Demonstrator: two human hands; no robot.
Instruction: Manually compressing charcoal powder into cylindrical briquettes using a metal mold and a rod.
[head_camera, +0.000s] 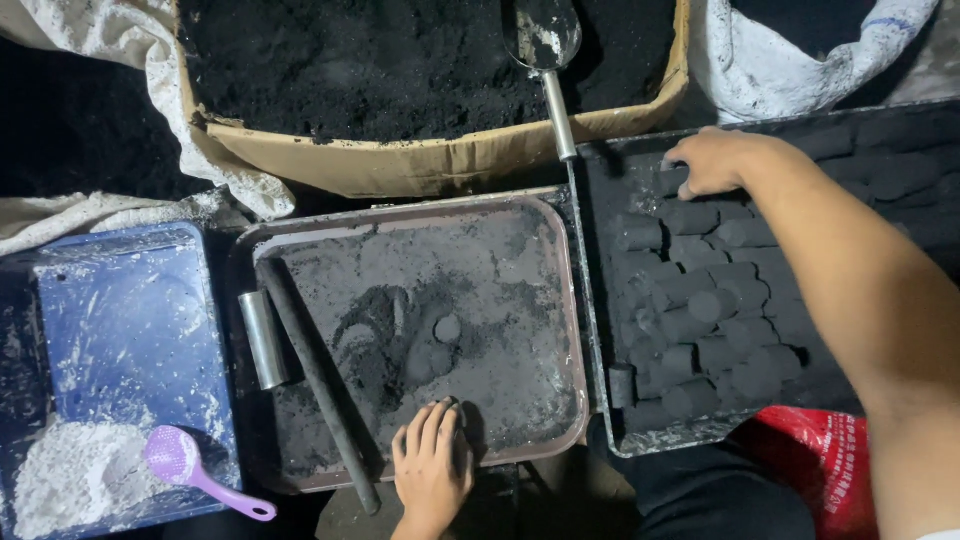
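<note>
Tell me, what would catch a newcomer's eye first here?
Black powder everywhere: a dusty metal tray in the middle, where the left hand rests flat. At right, the right hand touches dark cylindrical briquettes packed in a black tray. At lower left lies a bright purple plastic scoop beside white powder.

I see the black cylindrical briquettes (712, 310) lying on their sides, packed close together in rows inside the dark tray (600, 300) on my right; the one at the far corner sits under the fingers. The middle tray (560, 260) is shallow and grey, dusted with black powder (385, 340) heaped near its centre.
</note>
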